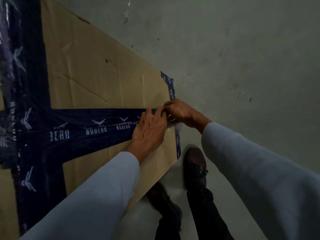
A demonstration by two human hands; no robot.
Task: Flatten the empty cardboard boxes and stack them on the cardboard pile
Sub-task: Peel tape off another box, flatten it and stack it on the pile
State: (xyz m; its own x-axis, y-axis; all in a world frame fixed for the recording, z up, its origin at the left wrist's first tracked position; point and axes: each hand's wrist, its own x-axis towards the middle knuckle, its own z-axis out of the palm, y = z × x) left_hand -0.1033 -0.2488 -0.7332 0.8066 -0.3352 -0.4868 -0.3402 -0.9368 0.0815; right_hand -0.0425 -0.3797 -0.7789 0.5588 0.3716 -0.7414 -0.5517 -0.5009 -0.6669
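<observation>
Early yet: the box (97, 80) stands on the floor (242, 66), sealed with tape (83, 122) and unflattened; right hand (181, 112) pinches the tape's end at the box edge; left hand (149, 129) touches the tape beside it, and I cannot tell whether it grips; no pile in view

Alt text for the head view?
At the edge of a brown cardboard box, the left hand presses a dark blue printed tape strip while the right hand pinches its end. Dark shoes stand on grey floor.
</observation>
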